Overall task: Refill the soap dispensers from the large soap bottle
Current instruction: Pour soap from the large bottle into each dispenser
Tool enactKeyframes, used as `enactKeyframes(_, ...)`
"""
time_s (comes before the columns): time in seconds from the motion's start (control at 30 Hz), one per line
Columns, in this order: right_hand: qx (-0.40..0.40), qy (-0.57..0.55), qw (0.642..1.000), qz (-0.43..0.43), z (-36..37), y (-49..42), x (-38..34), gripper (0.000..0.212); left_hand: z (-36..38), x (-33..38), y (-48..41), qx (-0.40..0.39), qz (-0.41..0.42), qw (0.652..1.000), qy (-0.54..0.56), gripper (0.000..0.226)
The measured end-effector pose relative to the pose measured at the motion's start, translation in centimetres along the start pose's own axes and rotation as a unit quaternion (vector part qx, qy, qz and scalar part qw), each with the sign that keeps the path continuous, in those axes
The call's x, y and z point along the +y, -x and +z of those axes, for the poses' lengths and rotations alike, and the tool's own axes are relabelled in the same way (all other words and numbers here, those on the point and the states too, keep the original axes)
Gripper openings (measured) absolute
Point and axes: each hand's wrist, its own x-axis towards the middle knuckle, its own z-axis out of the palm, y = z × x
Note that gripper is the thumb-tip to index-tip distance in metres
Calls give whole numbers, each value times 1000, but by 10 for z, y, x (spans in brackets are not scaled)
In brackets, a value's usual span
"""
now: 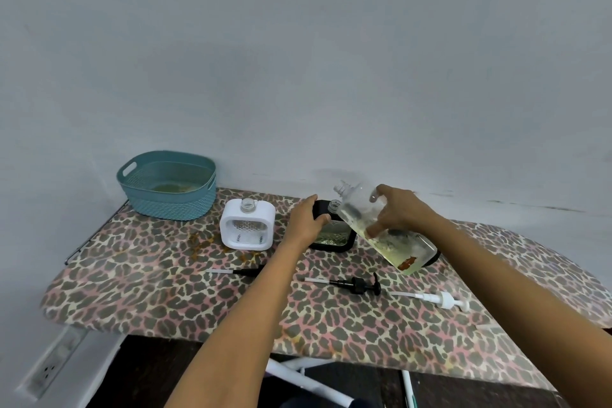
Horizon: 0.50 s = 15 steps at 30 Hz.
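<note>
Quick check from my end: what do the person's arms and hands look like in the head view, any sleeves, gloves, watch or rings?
Both forearms are bare right to the bottom of the picture, with no sleeve showing. The left hand and the right hand wear no gloves. No watch, bracelet or band sits on either wrist. No ring shows on the fingers in view, though some are partly hidden.

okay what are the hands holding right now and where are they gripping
The right hand grips the large soap bottle around its middle, tilted neck-up. The left hand steadies the black dispenser at its top left shoulder.
</note>
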Motion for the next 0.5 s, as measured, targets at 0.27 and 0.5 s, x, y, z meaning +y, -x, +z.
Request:
enactKeyframes(0.27, 54, -120, 991, -31, 9, 7, -13, 70, -38, -9, 8, 140, 31, 988, 60, 46)
enactKeyframes(0.5, 55, -127, 989, -60, 25, 13, -52, 71, -86, -35, 27, 223, 28, 974, -3, 43)
